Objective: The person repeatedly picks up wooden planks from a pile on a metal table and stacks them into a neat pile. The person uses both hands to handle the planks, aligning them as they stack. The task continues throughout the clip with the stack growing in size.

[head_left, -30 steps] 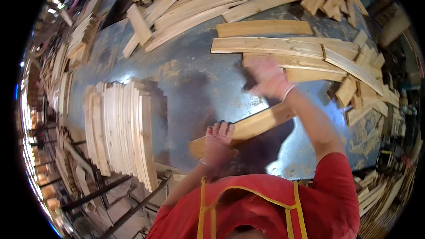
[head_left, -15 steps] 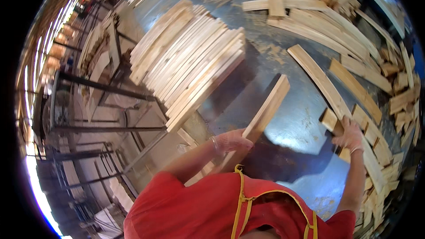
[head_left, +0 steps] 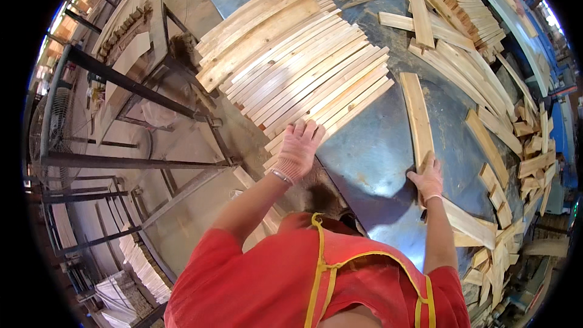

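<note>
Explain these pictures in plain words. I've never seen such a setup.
There is no robot here: a person works by hand. The view comes from a wide fisheye camera worn on their head, looking down, so straight edges bend. On the bluish table is a row of boards packed side by side. The left hand rests at the near end of that row; whether it grips a board is unclear. The right hand holds a long board near its lower end. Loose boards lie further right.

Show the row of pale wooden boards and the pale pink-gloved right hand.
Row of pale wooden boards (head_left: 303, 64): head view, middle of the row.
Pale pink-gloved right hand (head_left: 430, 181): head view, back of the hand.
</note>
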Motion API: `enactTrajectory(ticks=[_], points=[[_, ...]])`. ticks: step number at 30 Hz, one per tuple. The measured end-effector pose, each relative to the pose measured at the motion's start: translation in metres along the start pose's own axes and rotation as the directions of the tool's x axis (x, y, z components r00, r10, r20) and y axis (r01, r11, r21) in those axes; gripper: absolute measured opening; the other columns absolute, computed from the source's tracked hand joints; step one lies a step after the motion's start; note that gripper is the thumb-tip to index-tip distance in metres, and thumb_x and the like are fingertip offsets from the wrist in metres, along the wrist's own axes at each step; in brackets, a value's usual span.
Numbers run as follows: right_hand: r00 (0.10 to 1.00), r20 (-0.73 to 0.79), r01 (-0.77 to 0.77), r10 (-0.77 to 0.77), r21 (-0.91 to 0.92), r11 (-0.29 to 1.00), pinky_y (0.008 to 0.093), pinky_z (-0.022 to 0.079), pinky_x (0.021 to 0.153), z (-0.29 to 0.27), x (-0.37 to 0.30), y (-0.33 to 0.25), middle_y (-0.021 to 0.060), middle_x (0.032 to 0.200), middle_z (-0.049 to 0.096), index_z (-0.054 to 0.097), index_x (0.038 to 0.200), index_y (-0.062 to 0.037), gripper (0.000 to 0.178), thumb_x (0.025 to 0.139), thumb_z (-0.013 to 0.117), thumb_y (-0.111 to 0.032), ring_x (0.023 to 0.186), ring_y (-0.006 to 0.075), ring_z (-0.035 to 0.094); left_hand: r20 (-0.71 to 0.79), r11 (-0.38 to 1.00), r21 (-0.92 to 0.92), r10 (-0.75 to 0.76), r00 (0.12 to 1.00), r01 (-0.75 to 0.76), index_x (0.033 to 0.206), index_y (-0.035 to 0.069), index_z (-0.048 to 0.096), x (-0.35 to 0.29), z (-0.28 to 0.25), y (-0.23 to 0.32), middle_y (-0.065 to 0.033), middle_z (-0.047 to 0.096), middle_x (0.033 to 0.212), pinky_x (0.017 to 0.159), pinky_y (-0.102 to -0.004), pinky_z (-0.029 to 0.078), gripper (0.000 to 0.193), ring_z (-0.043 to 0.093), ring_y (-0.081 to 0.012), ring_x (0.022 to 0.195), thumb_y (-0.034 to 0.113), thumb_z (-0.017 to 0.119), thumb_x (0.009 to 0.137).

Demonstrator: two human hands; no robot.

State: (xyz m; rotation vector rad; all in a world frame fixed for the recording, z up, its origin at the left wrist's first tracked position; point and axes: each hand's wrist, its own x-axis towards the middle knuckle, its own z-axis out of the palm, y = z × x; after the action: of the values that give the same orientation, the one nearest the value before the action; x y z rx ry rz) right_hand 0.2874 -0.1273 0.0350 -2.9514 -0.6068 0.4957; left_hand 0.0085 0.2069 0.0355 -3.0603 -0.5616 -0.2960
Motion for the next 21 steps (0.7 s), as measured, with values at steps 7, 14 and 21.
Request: enactTrajectory(ticks=[7, 14, 21], points=[[0.926, 0.276, -0.020, -0.259, 0.719, 0.695, 0.0448, 0.050, 0.111, 0.040, -0.045, -0.096, 0.0325, 0.138, 0.065, 0.048, 0.157, -0.0046, 0.083, 0.086, 0.077, -0.037, 0.130, 0.0416, 0.063, -0.014, 0.701, -0.428, -0.637, 0.771, 0.571, 0.133, 0.003, 0.066, -0.103, -0.021, -0.074, -0.0159, 0.067, 0.129, 0.107, -0.0443, 0.049, 0.054, 0.062, -0.0320, 0.124, 0.040, 0.074, 0.095], [0.769, 0.396, 0.170, -0.502, 0.630, 0.758, 0.0445, 0.046, 0.116, 0.061, -0.049, -0.220, 0.0339, 0.143, 0.062, 0.055, 0.149, 0.0025, 0.080, 0.095, 0.067, -0.054, 0.135, 0.0429, 0.061, 0.847, -0.464, -0.528, -0.226, 0.481, 0.712, 0.107, 0.013, 0.076, -0.112, 0.049, -0.121, -0.0009, 0.073, 0.097, 0.076, -0.0350, 0.051, 0.047, 0.066, -0.0189, 0.086, 0.059, 0.068, 0.100], [0.998, -0.028, 0.066, -0.060, 0.513, 0.856, 0.0448, 0.043, 0.119, -0.024, -0.010, -0.012, 0.0233, 0.150, 0.062, 0.052, 0.155, 0.0001, 0.085, 0.090, 0.077, -0.049, 0.142, 0.0393, 0.056, 0.743, -0.500, -0.623, -0.137, 0.655, 0.602, 0.125, 0.005, 0.067, -0.109, -0.008, -0.148, -0.0082, 0.069, 0.111, 0.096, -0.0417, 0.057, 0.066, 0.068, -0.0264, 0.101, 0.065, 0.069, 0.098]])
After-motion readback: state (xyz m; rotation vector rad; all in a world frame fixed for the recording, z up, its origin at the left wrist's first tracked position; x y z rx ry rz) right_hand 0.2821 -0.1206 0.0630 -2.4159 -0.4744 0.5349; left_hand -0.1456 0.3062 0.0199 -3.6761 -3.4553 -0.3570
